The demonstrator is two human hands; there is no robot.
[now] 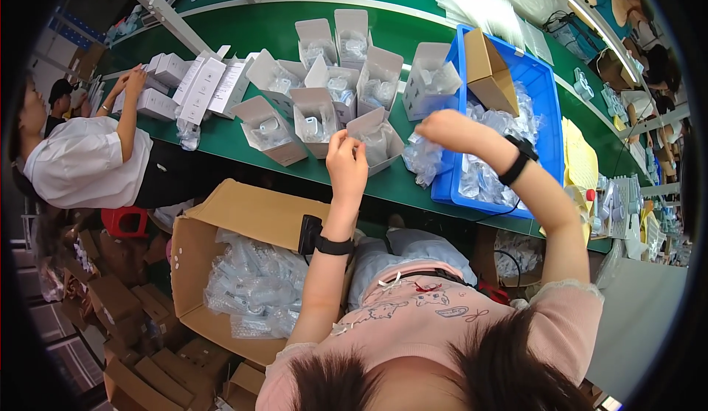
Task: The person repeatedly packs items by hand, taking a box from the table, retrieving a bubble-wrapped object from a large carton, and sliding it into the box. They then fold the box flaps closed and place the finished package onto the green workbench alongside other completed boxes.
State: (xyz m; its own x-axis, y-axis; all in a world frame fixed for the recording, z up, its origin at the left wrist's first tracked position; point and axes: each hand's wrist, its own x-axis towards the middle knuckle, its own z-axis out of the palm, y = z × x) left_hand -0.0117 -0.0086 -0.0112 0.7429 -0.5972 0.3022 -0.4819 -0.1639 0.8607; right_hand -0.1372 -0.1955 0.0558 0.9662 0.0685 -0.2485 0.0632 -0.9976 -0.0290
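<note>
1. The nearest open white box (387, 162) stood on the green bench (402, 189), at the front of its bunch; its top was open, its lid stuck up, and its long way seemed to go up and down
2. This box was just to the right of the left hand (346, 166), a bit farther out, and to the left of the right hand (446, 131); the left hand was nearer
3. The left hand had bent fingers close together at the box's left edge; I could not tell if they pinched it
4. The right hand was curled up above a clear bag (422, 160); its fingertips were hidden, so I could not tell what it pinched
5. Eight other open white boxes (276, 151) stood around, so nine in all, with clear plastic inside
6. To the right was one blue bin (543, 64), with one brown box (493, 75) and too many clear bags to count
7. One big carton (251, 212) sat below, full of bubble bags (258, 286)
8. Far left, one other person (88, 160) had both hands at closed white boxes (200, 94), too bunched to count
</note>
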